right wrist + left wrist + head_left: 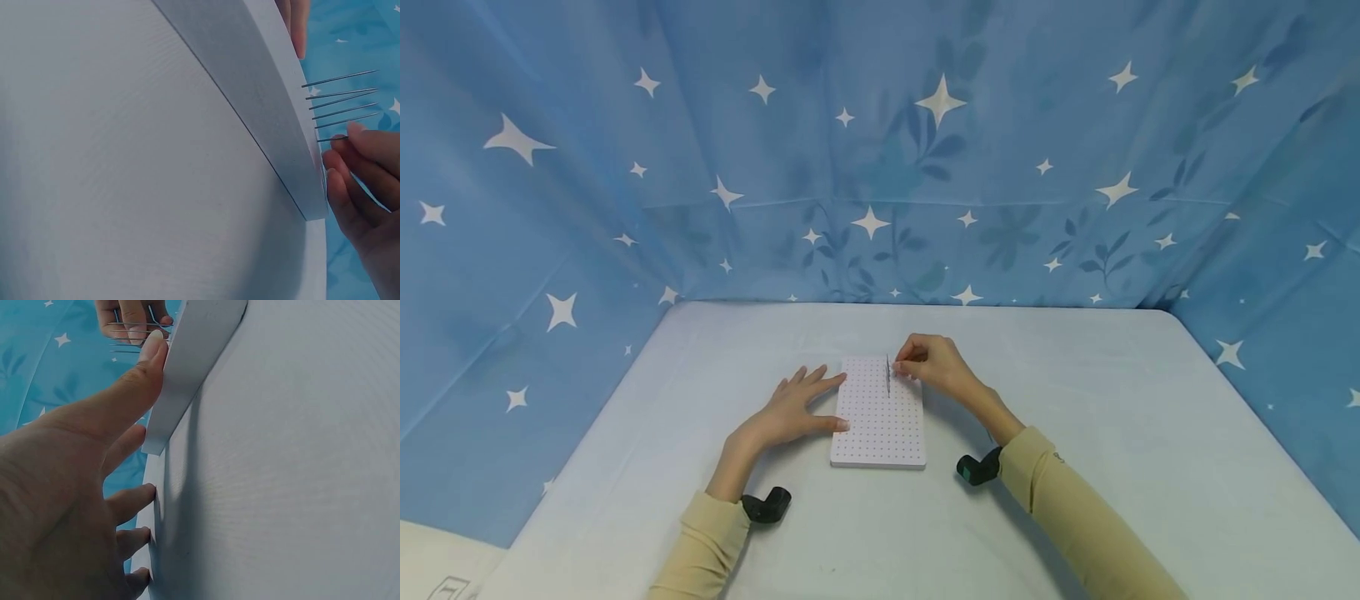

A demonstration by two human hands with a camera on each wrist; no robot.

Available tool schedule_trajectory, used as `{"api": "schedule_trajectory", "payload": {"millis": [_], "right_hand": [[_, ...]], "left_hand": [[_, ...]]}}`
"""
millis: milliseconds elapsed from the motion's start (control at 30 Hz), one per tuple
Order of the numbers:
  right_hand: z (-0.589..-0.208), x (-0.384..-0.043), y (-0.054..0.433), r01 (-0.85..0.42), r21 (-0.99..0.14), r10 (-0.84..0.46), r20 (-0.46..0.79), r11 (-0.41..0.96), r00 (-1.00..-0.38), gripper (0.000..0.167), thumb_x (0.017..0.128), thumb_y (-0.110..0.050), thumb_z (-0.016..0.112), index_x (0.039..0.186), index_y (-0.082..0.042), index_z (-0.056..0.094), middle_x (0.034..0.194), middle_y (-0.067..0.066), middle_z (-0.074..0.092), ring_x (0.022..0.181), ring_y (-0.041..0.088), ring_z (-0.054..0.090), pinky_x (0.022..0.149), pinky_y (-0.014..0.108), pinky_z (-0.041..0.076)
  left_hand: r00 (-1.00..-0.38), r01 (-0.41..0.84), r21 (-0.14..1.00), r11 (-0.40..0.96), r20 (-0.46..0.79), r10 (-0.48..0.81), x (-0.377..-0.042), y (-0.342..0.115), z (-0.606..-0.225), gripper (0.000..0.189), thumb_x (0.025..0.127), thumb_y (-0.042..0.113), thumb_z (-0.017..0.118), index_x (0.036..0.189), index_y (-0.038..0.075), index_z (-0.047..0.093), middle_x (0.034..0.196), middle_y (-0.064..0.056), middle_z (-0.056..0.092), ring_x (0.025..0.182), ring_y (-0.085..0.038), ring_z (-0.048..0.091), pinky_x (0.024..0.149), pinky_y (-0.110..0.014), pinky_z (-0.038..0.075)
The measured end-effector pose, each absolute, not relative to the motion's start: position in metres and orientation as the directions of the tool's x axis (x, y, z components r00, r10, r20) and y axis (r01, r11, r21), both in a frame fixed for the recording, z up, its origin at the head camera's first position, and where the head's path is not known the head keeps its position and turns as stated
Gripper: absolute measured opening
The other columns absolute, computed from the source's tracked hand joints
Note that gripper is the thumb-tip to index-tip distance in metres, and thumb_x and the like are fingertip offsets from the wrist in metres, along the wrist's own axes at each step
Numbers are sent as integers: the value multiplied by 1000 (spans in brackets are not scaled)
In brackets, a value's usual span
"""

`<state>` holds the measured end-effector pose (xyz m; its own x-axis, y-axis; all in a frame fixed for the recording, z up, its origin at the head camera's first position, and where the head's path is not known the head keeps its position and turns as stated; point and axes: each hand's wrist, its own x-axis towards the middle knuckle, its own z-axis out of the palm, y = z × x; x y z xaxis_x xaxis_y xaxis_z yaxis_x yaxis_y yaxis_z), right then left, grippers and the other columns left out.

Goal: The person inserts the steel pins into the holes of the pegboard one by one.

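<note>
A white board (872,437) dotted with a grid of small holes lies flat on the table. Several thin metal pins (340,97) stand upright in a row on it, pointed ends up. Between thumb and index finger, my right hand (936,367) pinches one more metal pin (331,139) at the row's end, by the far part of the board. Spread out at the board's left side is my left hand (786,415), its thumb and index finger touching the board's edge. In the left wrist view, its other fingertips rest on the table.
The white table (1075,400) reaches well past the board on all sides. A blue curtain with white stars (880,150) hangs around its back and sides. Dark wrist-worn devices (767,506) sit at both sleeve cuffs.
</note>
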<state>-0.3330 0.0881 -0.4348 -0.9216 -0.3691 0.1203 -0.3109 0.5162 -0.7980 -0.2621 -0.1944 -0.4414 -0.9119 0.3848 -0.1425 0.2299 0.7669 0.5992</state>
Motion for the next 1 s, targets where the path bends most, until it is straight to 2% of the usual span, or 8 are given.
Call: {"api": "schedule_trajectory", "payload": {"millis": [133, 300, 533, 767, 1000], "right_hand": [[-435, -331, 90, -336, -761, -394, 116, 554, -912, 3, 91, -8, 76, 93, -7, 75, 90, 5, 77, 76, 14, 68, 68, 26, 56], [-433, -328, 93, -350, -731, -406, 108, 586, -907, 8, 91, -6, 76, 99, -8, 76, 95, 5, 77, 88, 17, 71, 80, 30, 59], [-431, -323, 102, -359, -718, -415, 106, 597, -904, 14, 94, -8, 74, 107, -7, 76, 100, 5, 77, 95, 21, 73, 89, 38, 60], [-425, -312, 118, -385, -682, -428, 115, 622, -896, 14, 94, -7, 72, 107, -6, 75, 99, 5, 77, 91, 19, 69, 87, 38, 59], [-424, -300, 135, -402, -662, -443, 117, 632, -889, 14, 95, -7, 71, 109, -6, 76, 101, 4, 77, 93, 19, 70, 88, 39, 59]], "left_hand": [[-910, 230, 601, 765, -146, 389, -262, -192, -442, 86, 88, 54, 77, 159, 22, 42, 170, -20, 22, 157, -48, 3, 124, -69, 1], [-907, 237, 593, 770, -149, 394, -262, -191, -441, 86, 89, 54, 76, 160, 21, 40, 170, -21, 21, 157, -49, 3, 124, -69, 1], [-905, 246, 588, 770, -145, 400, -262, -193, -439, 86, 90, 51, 75, 160, 18, 39, 169, -24, 21, 156, -52, 5, 123, -72, 2], [-901, 253, 586, 770, -148, 409, -262, -193, -440, 87, 90, 53, 75, 161, 20, 38, 170, -22, 20, 157, -51, 3, 123, -71, 1], [-900, 257, 583, 771, -148, 411, -260, -193, -437, 86, 90, 54, 74, 161, 18, 39, 169, -24, 21, 156, -52, 4, 123, -71, 2]]}}
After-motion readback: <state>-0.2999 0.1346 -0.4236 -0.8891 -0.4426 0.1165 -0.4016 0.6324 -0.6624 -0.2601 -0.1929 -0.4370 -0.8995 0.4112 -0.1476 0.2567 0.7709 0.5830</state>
